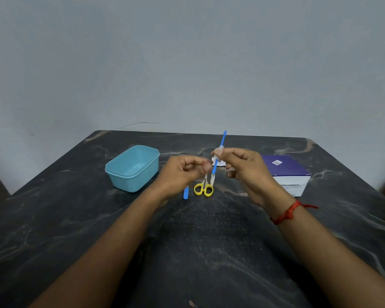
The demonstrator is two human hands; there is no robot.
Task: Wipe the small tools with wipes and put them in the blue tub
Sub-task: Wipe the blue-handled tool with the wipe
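A thin blue stick tool (222,138) is held upright above the table, tilted slightly right. My right hand (245,170) pinches a white wipe (219,151) around the stick's middle. My left hand (182,172) is just left of the stick's lower end, with blurred fingers curled together; I cannot tell whether they touch it. The light blue tub (111,172) stands at the left and looks empty. Small yellow-handled scissors (203,188) and a second short blue tool (185,194) lie on the table below my hands.
A purple and white box (289,172) sits at the right, partly behind my right hand. A torn white packet (219,163) lies behind the stick. The dark marble table (209,252) ends at a grey wall.
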